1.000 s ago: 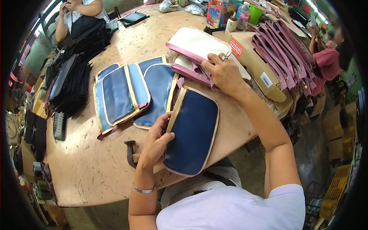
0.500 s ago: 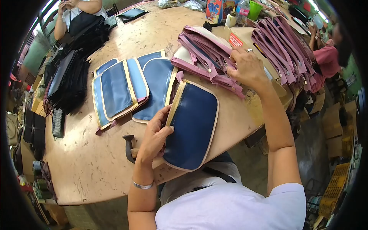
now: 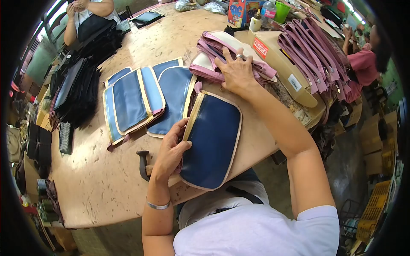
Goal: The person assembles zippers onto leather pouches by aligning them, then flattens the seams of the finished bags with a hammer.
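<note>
My left hand [image 3: 173, 147] is closed on the edge of a navy blue bag flap [image 3: 211, 143], thumb on top. The flap has a rounded outline, pale piping and a yellowish strip along its straight side. It overhangs the table's front edge. Resting on a pile of pink and cream bag pieces [image 3: 209, 64], my right hand [image 3: 240, 73] has its fingers spread, a ring on one of them. Left of the held flap lie several blue flaps [image 3: 130, 100] with yellowish edging, overlapping each other.
A hammer [image 3: 144, 164] lies by my left forearm. More pink pieces [image 3: 309, 57] stand in a cardboard box [image 3: 294, 81] at right. Black pieces [image 3: 74, 91] are stacked at left. Another person [image 3: 92, 17] is at the far left, one more [image 3: 363, 64] at right.
My right hand has moved left from the right side of the pink pile onto its middle, and the fingers have spread. The pile's upper layers have shifted. My left hand keeps the flap nearly still.
</note>
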Tool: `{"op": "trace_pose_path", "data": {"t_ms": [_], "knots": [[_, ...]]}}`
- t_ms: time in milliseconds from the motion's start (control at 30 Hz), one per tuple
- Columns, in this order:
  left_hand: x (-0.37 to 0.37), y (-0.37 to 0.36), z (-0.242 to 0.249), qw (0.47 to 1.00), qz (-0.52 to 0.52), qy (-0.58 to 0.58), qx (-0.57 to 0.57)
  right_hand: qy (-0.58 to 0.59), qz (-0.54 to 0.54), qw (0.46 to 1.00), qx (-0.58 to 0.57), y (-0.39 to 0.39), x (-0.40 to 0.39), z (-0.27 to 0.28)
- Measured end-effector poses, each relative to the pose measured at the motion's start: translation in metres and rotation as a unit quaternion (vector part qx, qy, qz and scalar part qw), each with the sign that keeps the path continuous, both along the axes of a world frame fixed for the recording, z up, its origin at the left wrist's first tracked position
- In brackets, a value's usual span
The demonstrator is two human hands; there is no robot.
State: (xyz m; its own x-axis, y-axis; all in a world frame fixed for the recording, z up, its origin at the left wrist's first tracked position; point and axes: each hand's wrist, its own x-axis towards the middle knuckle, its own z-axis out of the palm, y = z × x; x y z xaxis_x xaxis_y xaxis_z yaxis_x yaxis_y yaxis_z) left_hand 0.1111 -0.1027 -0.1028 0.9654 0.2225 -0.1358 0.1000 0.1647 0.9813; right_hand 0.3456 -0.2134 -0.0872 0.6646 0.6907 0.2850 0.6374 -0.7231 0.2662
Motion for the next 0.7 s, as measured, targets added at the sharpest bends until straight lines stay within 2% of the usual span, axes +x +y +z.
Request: {"op": "trace_pose_path", "data": {"t_ms": [167,200,300,333,433,500,533,633,667,700], "knots": [[-0.001,0.0,0.002,1.0,0.001,0.002,-0.019,0.058,-0.039,0.997,0.044,0.003,0.018,0.003],[-0.002,0.001,0.001,0.999,0.001,-0.001,-0.034,0.104,-0.053,0.993,0.031,0.005,0.018,0.008],[-0.004,0.004,0.001,0.998,0.002,-0.017,-0.061,0.058,-0.001,0.998,-0.007,0.0,0.007,0.006],[-0.007,0.004,0.005,0.998,0.004,-0.024,-0.06,-0.094,0.112,0.983,0.115,-0.005,0.016,-0.022],[-0.015,0.006,0.016,0.998,-0.007,-0.037,-0.043,-0.062,0.23,0.939,0.249,-0.018,-0.012,-0.007],[-0.019,0.004,0.02,0.998,-0.026,-0.046,-0.018,0.158,0.261,0.9,0.31,-0.033,-0.042,0.001],[-0.02,0.003,0.022,0.998,-0.04,-0.052,0.001,0.265,0.269,0.862,0.339,-0.041,-0.054,0.001],[-0.022,-0.003,0.027,0.995,-0.073,-0.056,0.034,0.392,0.213,0.81,0.38,-0.056,-0.07,-0.01],[-0.023,-0.004,0.027,0.994,-0.08,-0.052,0.044,0.431,0.168,0.808,0.365,-0.062,-0.081,0.001],[-0.025,-0.005,0.027,0.994,-0.087,-0.048,0.054,0.443,0.187,0.782,0.398,-0.063,-0.081,-0.009]]}}
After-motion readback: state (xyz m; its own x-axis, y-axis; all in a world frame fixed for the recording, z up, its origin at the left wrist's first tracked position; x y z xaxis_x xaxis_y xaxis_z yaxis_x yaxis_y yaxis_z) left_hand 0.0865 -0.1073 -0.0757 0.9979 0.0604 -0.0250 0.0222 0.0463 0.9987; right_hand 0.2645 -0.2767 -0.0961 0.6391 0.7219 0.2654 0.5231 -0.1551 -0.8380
